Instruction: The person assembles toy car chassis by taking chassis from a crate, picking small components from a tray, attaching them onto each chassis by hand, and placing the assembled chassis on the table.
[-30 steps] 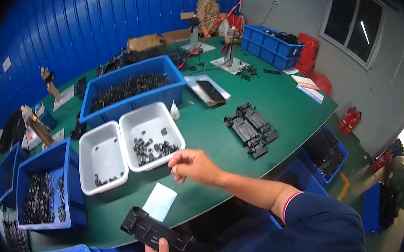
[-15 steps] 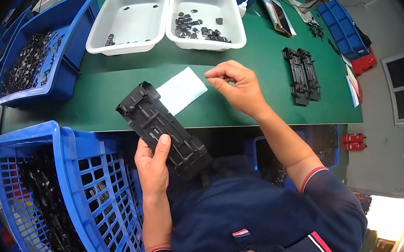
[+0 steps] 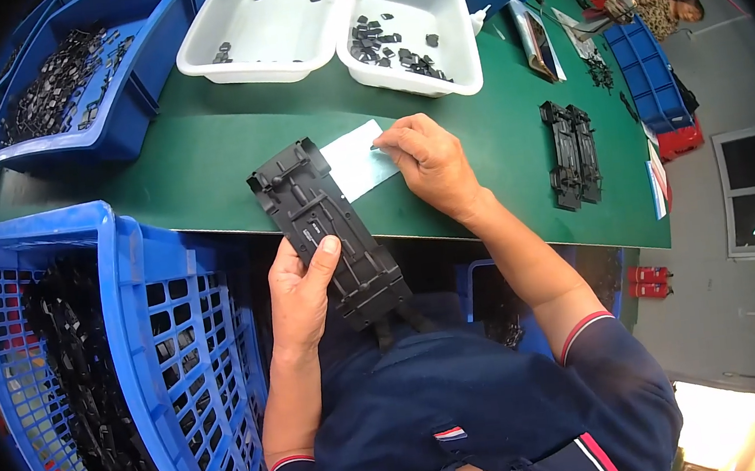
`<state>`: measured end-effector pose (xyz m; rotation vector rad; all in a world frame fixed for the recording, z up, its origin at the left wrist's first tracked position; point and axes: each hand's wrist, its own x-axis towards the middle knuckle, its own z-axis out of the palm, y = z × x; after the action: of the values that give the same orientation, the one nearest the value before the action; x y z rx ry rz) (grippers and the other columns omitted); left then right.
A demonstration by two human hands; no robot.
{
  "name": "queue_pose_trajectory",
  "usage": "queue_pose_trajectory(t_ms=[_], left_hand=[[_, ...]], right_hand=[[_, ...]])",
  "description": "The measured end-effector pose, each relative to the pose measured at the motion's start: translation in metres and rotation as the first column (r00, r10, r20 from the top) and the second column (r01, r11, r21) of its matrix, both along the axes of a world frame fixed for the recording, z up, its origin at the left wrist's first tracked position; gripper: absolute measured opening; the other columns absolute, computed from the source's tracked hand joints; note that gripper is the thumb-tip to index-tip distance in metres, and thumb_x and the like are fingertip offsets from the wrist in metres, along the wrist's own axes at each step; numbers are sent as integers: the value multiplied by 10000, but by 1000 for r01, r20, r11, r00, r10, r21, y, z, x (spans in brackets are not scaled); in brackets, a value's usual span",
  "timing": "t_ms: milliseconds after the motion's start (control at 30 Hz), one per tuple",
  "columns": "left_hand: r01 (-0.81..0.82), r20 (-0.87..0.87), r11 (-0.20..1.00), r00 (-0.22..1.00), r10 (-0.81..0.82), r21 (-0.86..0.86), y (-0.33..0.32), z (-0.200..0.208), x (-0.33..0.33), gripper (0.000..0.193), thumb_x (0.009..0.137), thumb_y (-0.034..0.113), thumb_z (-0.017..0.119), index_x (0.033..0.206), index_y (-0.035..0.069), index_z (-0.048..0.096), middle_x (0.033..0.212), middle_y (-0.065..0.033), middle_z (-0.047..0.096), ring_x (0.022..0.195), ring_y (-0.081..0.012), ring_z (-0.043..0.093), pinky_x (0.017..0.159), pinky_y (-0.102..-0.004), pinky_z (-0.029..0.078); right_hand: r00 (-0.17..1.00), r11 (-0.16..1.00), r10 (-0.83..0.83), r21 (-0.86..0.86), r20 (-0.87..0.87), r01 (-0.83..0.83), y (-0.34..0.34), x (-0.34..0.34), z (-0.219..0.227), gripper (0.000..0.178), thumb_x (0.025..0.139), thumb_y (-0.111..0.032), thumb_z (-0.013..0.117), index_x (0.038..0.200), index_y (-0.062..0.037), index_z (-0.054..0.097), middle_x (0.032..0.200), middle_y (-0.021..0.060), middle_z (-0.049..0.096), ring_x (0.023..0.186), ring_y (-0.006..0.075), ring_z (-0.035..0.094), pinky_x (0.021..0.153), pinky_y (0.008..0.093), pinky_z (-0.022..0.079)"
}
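In my left hand (image 3: 299,294) is a long black moulded plastic part (image 3: 328,218), shaped like a toy car chassis. My thumb lies across its ribbed face, and the fingers are behind it. It is tilted, with its far end over the table edge. My right hand (image 3: 436,163) is pinched above a pale sheet (image 3: 353,157) lying on the table, just right of the part's far end. Whatever is between those fingertips is too small to make out. The part hides some of the sheet's left side.
Two white tubs (image 3: 468,60) with small black pieces stand across the green table (image 3: 204,162). A blue bin (image 3: 131,123) of black pieces is at left. Below it stands a blue slatted crate (image 3: 116,290). Two black parts (image 3: 564,156) lie at right. Another person (image 3: 649,14) is far right.
The view has shifted slightly. My right hand has moved left over the sheet, closer to the black part, its fingers still pinched. My left hand keeps its hold on the part.
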<state>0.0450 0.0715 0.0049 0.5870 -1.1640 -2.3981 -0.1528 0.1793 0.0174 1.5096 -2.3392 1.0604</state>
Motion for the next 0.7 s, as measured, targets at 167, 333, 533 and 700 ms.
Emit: queue_pose_trajectory(t_ms=[167,333,533,700], left_hand=[[3,-5,1000,1000,-3,11,-1,2,-2,249,910,107,614,1134,8,566,1052,-30,622,937,-83,561,874,-244,436],[-7,12,1000,1000,7,6,0,3,-3,255,910,111,616,1137,8,565,1049,-30,623,934,-82,561,870,-242,437],[8,20,1000,1000,-8,6,0,1,-2,264,909,120,621,1141,9,560,1048,-30,624,928,-78,561,860,-241,440],[19,34,1000,999,-18,-15,0,4,-3,261,912,124,617,1138,5,560,1054,-32,623,931,-79,559,861,-243,441]], right_hand=[[1000,1000,-17,13,0,17,-3,-1,-1,163,770,42,655,896,-61,665,863,92,607,743,242,619,644,313,511],[998,995,-44,91,-36,47,-4,0,1,104,778,18,651,853,-55,648,858,98,592,766,263,610,655,344,505],[996,982,-58,176,-64,69,-4,2,6,82,785,-12,655,851,-60,649,854,99,577,769,273,590,662,357,495],[997,991,-59,124,51,53,-5,-2,7,90,796,-3,646,876,-43,655,847,93,573,743,245,584,656,329,487]])
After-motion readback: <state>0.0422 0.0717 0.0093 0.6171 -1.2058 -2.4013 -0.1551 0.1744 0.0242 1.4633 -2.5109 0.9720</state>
